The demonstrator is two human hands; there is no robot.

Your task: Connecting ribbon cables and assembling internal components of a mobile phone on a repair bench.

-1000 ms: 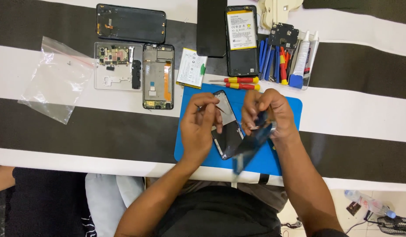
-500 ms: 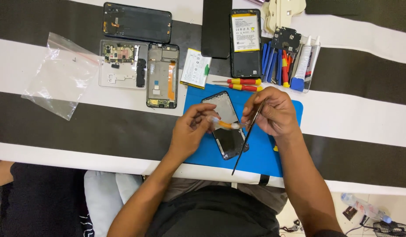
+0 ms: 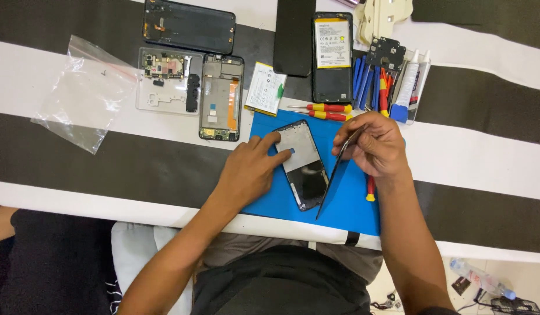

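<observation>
one head-worn camera looks steeply down, fairly close, onto the striped table [image 3: 486, 169].

Phone panel [image 3: 304, 166] lies on mat [image 3: 351, 204] at near table edge, tilted. Left hand [image 3: 249, 169] rests on panel's left side; right hand [image 3: 375, 143] just right of it, w/ thin strip [image 3: 334, 175] slanting down beside panel's right edge. Screwdrivers [image 3: 322, 111] at mat's far edge. Phone frame [image 3: 221, 98] far-left of mat; plastic bag [image 3: 86, 93] further left. Tool rack [image 3: 392, 87] far-right.
</observation>
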